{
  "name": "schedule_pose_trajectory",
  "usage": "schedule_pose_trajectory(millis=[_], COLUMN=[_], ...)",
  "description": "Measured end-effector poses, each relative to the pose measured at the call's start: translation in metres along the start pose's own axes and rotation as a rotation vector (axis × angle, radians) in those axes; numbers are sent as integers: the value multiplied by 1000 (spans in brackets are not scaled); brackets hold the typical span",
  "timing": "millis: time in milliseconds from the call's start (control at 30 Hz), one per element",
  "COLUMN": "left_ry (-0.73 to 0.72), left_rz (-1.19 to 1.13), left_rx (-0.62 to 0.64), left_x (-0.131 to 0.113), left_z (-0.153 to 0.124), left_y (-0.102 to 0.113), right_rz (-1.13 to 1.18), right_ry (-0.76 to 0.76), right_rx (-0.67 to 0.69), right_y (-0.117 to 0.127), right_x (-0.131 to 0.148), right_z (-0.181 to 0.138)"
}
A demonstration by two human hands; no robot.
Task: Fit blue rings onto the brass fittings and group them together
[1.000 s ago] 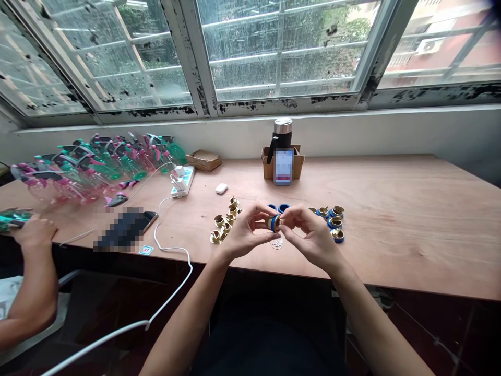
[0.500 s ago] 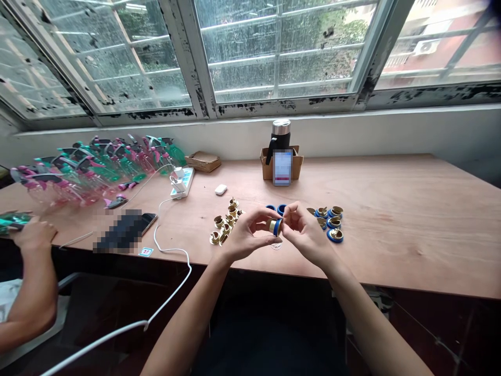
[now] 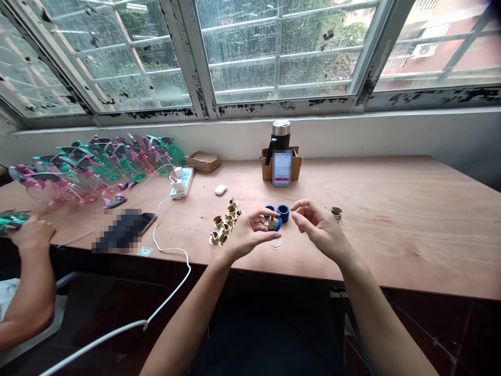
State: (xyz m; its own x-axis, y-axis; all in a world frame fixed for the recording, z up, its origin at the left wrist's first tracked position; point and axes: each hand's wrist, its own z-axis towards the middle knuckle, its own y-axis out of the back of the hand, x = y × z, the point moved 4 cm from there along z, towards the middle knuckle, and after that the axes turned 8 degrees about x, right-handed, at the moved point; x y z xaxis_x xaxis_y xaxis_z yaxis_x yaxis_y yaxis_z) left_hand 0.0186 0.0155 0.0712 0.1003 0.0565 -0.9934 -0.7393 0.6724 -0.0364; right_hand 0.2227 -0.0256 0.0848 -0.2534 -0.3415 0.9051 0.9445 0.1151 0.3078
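Note:
My left hand (image 3: 248,232) is closed on a gold metal fitting with a blue ring (image 3: 277,224), held tilted above the table. To its right, my right hand (image 3: 321,230) is apart from it, fingers loosely bent, thumb and fingertips separated, nothing visible in them. Two blue rings (image 3: 283,213) stand just behind the held fitting. Below it lie several thin white rings (image 3: 275,244). Several gold fittings (image 3: 218,222) sit left of my left hand, some hidden by it. Another gold fitting (image 3: 335,212) shows beyond my right hand, which covers others there.
A white cable (image 3: 172,250) crosses the table's front edge. On the left are a phone (image 3: 129,230), a power strip (image 3: 183,183), several spray bottles (image 3: 82,167) and another person's hand (image 3: 33,231). Behind stand a carton (image 3: 267,171) and black flask (image 3: 282,137).
My right hand has come off the gold fitting and moved right, covering most of the fittings there. My left hand still holds its fitting, now tilted differently.

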Motion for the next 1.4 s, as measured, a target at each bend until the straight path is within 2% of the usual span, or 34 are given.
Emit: schedule_pose_trajectory(millis=[167, 367, 600, 667, 733, 833, 933, 1000, 1133, 1233, 1400], left_ry=[138, 30, -11, -19, -31, -31, -23, -4, 90, 150, 299], left_rz=[37, 35, 200, 279, 392, 523, 629, 718, 898, 990, 1043], left_rx=[72, 273, 302, 256, 156, -57, -313, -401, -478, -513, -445], left_x=[16, 12, 8, 6, 2, -6, -8, -4, 10, 18, 28], left_z=[2, 1, -1, 0, 1, 1, -2, -3, -3, 2, 16], left_y=[-6, -23, -24, -18, -9, 14, 44, 63, 93, 108, 121], right_rz=[-93, -218, -233, -262, -319, -415, -482, -519, -555, -572, -588], right_ry=[-20, -84, -34, -31, -48, -125, -224, -264, -289, -295, -291], right_rx=[76, 363, 351, 315, 260, 219, 256, 270, 261, 270, 272], right_y=[9, -1, -6, -2, 4, 14, 22, 24, 27, 29, 32], right_x=[9, 15, 5, 0, -4, -13, -24, -31, -40, -43, -45], right_z=[-4, -9, -5, -4, -3, -3, -4, -4, -2, -2, -2])
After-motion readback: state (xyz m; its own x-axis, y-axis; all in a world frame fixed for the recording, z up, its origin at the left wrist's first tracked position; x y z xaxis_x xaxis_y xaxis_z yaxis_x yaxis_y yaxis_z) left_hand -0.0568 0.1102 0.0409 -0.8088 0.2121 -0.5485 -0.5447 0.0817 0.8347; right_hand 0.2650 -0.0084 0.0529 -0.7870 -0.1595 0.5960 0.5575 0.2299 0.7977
